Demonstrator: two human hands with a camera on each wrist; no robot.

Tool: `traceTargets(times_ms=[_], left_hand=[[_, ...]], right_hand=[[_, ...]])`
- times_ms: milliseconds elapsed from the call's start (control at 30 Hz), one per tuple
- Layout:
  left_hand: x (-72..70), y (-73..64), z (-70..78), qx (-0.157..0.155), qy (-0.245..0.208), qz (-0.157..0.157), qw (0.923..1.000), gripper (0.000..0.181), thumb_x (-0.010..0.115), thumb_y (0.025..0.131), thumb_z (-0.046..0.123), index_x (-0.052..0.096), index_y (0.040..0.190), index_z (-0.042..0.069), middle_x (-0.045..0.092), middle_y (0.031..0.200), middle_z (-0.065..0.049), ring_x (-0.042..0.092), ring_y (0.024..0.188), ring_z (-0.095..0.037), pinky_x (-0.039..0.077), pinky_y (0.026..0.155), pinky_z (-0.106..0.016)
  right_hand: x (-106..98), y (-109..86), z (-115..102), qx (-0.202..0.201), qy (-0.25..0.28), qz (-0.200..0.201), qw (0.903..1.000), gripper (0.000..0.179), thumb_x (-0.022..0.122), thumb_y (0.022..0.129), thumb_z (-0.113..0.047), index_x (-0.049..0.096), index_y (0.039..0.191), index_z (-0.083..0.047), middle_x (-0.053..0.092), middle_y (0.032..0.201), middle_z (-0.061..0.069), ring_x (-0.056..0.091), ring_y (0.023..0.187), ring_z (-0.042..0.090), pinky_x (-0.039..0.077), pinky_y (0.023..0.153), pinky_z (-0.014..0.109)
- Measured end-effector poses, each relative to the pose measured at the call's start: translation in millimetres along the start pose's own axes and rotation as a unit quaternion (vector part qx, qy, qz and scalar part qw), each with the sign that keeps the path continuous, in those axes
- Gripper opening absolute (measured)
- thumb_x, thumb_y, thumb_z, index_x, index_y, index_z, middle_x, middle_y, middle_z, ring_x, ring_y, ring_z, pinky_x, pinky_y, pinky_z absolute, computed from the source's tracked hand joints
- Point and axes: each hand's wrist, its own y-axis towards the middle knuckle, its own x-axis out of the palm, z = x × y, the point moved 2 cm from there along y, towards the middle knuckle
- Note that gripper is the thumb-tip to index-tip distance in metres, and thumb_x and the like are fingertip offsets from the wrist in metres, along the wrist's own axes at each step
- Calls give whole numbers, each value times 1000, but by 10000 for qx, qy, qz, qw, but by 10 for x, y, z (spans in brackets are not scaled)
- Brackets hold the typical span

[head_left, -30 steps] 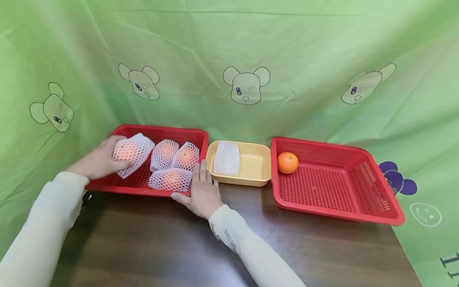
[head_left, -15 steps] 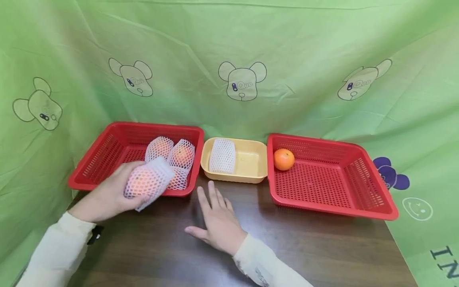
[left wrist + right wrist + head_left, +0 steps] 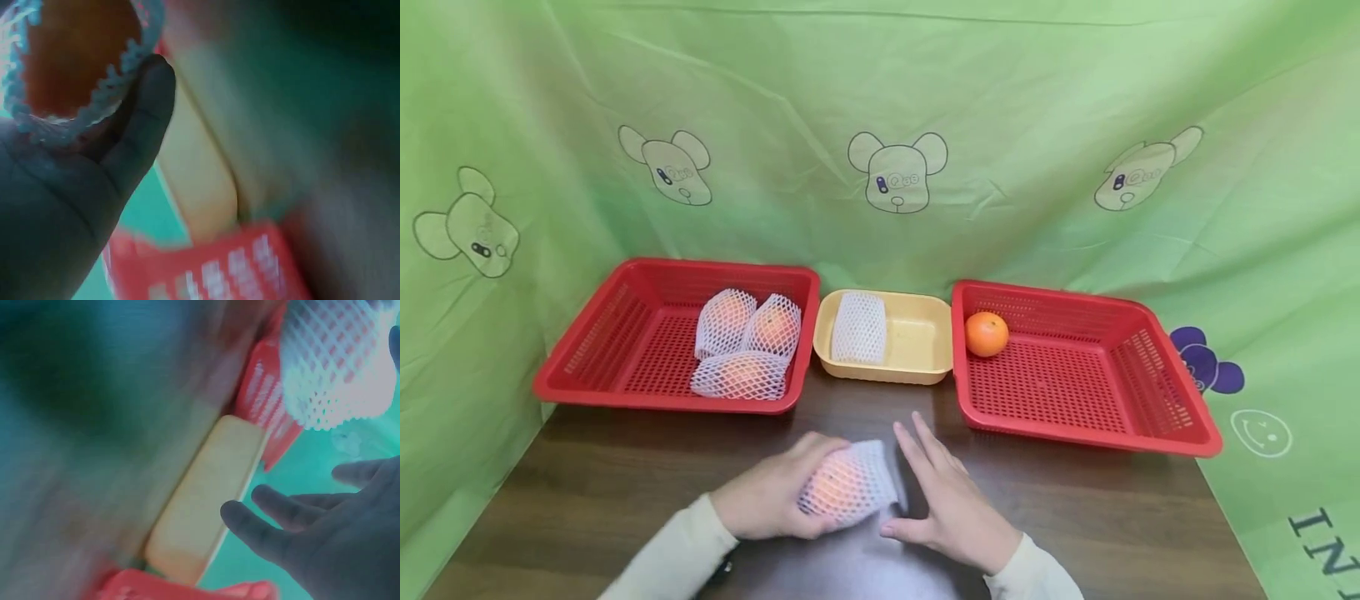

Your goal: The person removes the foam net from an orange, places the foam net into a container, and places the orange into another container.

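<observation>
left hand (image 3: 771,492) grips a round orange (image 3: 81,56) in white foam netting (image 3: 868,467); right hand (image 3: 953,508) released, fingers extended.

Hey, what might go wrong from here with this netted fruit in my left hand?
Drop: only your left hand grips the netted fruit; your right hand has its fingers spread and isn't gripping it, so a slip might go uncaught.

Rolling: the foam net extends past the fruit toward your right hand, so the round fruit might slide out and roll across the table.
</observation>
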Motion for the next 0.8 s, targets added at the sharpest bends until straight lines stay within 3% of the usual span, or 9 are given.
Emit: traceTargets(times_ms=[133,267,467,633,733,800], left_hand=[[303,105,87,199,243,-377,9988,84,83,77,42,43,147,17,49,129,1,57,108,-13,52,92,-36],[418,159,116,225,385,-403,9982,87,82,79,42,41,149,13,50,130,-2,57,111,-15,51,93,-38],[398,120,89,82,187,-399,9990,92,79,84,50,34,154,11,49,138,-4,56,119,-19,49,99,-43],[338,16,49,-438,-158,-246,9986,94,73,84,63,36,152,11,49,138,-5,57,119,-20,49,98,-46],[316,-33,26,-677,-267,-141,9972,87,71,83,66,43,146,12,53,134,-3,58,116,-18,49,97,-46],[312,-51,18,-735,-304,-116,9968,83,70,84,66,46,144,15,54,133,-1,58,117,-16,49,98,-45]], right_hand=[[56,-146,35,-161,-157,79,9997,102,79,80,-57,29,161,-20,18,165,20,39,138,44,37,100,69],[141,-248,-49,-563,-342,-59,9978,81,69,89,-59,38,157,-29,28,160,24,41,137,45,42,96,68],[201,-271,-166,-714,-601,-68,9956,65,67,93,-52,45,152,-37,35,156,25,41,138,42,45,96,64],[203,-255,-173,-589,-492,17,9970,64,69,94,-48,46,152,-37,35,156,25,43,136,44,45,95,64],[170,-254,-120,-311,-245,169,9991,65,71,93,-46,48,151,-28,47,148,15,51,130,33,48,95,57],[126,-256,-63,-150,-130,297,9994,56,75,91,-42,59,140,-20,59,132,4,58,119,22,52,92,49]])
